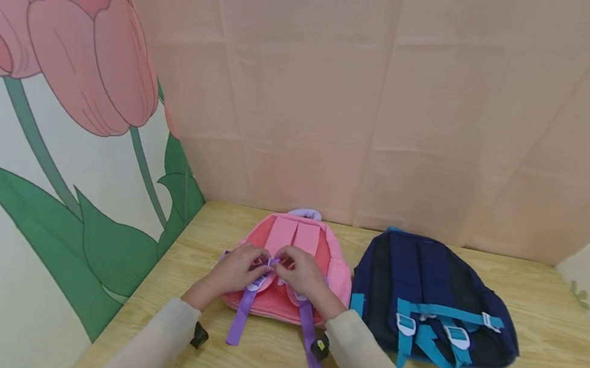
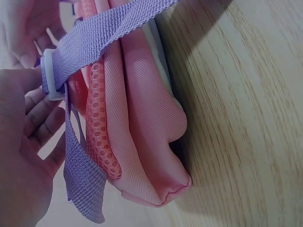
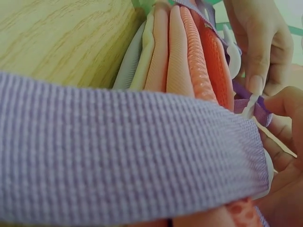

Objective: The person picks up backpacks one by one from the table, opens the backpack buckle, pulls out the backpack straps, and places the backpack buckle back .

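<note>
A pink backpack (image 1: 339, 274) lies back side up on the table, its purple straps (image 1: 240, 317) trailing toward the front edge. Above its middle, my left hand (image 1: 235, 269) and right hand (image 1: 305, 275) meet at a narrow purple strap with a small white buckle (image 1: 271, 262). In the right wrist view the left thumb and fingers pinch this white piece (image 3: 251, 105), while the curled right fingers grip the purple webbing beside it. A wider shoulder strap (image 2: 102, 40) runs through a white adjuster (image 2: 49, 74) close to the left hand.
To the right lies a dark blue backpack (image 1: 465, 276) with turquoise straps and white buckles. Behind the wooden table (image 1: 556, 335) hangs a pinkish-beige cloth (image 1: 418, 113). A wall with painted tulips (image 1: 91, 57) borders the left side.
</note>
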Motion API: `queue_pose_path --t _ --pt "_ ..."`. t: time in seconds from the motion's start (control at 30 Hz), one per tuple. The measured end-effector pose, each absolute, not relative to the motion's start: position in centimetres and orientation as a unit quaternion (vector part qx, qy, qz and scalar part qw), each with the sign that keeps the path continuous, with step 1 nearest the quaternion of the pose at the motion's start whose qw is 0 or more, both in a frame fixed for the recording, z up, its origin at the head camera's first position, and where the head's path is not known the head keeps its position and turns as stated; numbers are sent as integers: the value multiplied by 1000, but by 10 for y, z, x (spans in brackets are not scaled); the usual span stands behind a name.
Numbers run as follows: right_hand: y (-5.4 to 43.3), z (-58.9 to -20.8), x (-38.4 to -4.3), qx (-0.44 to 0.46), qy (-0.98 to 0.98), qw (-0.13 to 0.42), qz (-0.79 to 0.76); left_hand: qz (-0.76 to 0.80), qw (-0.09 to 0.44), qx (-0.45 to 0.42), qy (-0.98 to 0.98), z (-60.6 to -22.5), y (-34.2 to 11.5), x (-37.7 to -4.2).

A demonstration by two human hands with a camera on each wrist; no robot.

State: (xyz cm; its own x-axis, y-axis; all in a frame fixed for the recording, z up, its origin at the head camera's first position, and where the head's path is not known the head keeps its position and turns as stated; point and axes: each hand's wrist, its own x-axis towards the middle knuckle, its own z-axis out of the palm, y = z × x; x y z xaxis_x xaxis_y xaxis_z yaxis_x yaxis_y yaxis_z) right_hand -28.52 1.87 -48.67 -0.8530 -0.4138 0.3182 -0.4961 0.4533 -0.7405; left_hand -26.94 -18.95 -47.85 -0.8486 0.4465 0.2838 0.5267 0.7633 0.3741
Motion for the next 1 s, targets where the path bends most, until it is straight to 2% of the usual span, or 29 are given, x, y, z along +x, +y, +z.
queue_pose_path --t 0.37,0.67,0.83,1.0 --pt "21 -491 -284 234 -842 44 484 -226 79 -248 -939 -477 -188 -269" --pt "21 -488 -282 202 -828 21 523 -238 74 -237 -939 -477 -188 -268" --pt "21 -484 -282 227 -844 13 485 -229 72 -243 -940 -477 -189 -268" --pt "20 -484 -284 257 -857 28 447 -221 73 -245 -941 -478 -189 -268"
